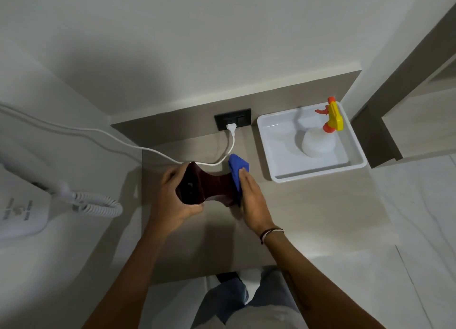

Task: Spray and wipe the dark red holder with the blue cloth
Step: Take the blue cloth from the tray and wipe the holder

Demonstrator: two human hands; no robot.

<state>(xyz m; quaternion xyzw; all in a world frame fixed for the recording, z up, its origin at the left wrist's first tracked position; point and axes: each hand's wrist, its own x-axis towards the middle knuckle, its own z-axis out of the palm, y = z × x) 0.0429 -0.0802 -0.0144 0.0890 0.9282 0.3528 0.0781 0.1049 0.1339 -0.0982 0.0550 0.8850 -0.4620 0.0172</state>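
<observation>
A left hand (pixel 172 195) is gripping the wide end of the dark red holder (pixel 209 187) over the middle of the counter (pixel 308 205), while the right hand (pixel 251 198) is pressing a folded blue cloth (pixel 237 170) against the holder's other end. A spray bottle (pixel 320 136) is standing in a white tray (pixel 276 166) at the counter's back right corner, and a white cable (pixel 233 141) is hanging from the wall socket (pixel 233 119) at the back edge
</observation>
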